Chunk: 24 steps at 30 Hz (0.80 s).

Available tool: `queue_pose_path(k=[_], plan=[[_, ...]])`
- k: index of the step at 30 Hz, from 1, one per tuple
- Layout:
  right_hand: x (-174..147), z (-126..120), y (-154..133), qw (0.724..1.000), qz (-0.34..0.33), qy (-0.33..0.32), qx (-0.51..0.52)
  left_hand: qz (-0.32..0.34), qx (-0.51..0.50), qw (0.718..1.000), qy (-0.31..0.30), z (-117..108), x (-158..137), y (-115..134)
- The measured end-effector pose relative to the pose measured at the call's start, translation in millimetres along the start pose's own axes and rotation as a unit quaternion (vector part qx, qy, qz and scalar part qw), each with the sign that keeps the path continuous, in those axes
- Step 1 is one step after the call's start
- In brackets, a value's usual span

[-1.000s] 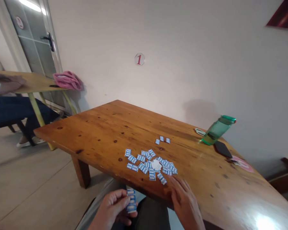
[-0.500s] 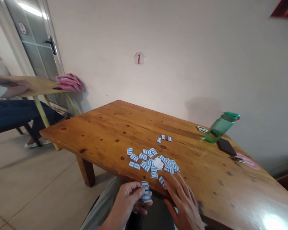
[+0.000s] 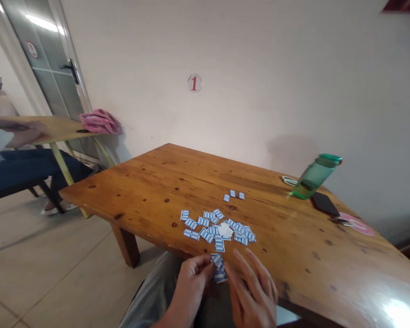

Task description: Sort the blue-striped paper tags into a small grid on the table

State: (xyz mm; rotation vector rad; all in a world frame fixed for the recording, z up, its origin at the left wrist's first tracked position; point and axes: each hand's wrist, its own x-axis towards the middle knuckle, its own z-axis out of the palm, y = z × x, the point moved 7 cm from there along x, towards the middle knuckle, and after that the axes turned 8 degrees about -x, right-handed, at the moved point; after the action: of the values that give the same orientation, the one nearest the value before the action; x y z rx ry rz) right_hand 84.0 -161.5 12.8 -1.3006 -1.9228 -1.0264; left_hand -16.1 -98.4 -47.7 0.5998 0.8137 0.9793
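My left hand (image 3: 195, 284) is closed on a small stack of blue-and-white striped paper cards (image 3: 220, 275) just off the table's near edge. At the right edge of that stack, my right hand (image 3: 251, 287) has its index finger and thumb against the cards, with the other fingers stretched out. A tilted striped card (image 3: 217, 260) lies across the top of the stack, between both hands. Beyond them, a loose spread of similar cards (image 3: 207, 234) lies on the table, with a few white pieces (image 3: 225, 230) among them. Three smaller cards (image 3: 233, 193) sit farther back.
On the right of the wooden table (image 3: 150, 182) stand a green bottle (image 3: 316, 176), a dark flat phone-like object (image 3: 324, 203), a coiled white cable (image 3: 289, 181) and a pink disc (image 3: 360, 225) with keys. At left, a person sits at another table holding a pink cloth (image 3: 99, 122).
My right hand has moved left to the stack, and the card under its fingers at the table edge has left that spot. My left hand with the stack has shifted slightly right.
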Motion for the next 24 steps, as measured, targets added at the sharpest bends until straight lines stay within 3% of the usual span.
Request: queue_pose_path(k=[7, 13, 16, 24], plan=[[-0.8, 2.0, -10.9, 0.999, -0.021, -0.01, -0.033, 0.03, -0.013, 0.999, -0.003, 1.1, -3.2, 0.2], [11.4, -13.9, -2.2, 0.994, 0.088, 0.047, 0.038, 0.032, -0.053, 0.998, 0.023, 0.4, -4.7, 6.3], [22.3, -18.7, -5.6, 0.99, 0.096, 0.059, 0.082, 0.031, -0.082, 0.996, 0.026, 0.0, -4.2, 5.4], [26.7, 2.1, -19.8, 0.992, 0.065, -0.026, 0.101, 0.046, -0.066, 0.997, -0.001, 4.2, -2.8, 2.4]])
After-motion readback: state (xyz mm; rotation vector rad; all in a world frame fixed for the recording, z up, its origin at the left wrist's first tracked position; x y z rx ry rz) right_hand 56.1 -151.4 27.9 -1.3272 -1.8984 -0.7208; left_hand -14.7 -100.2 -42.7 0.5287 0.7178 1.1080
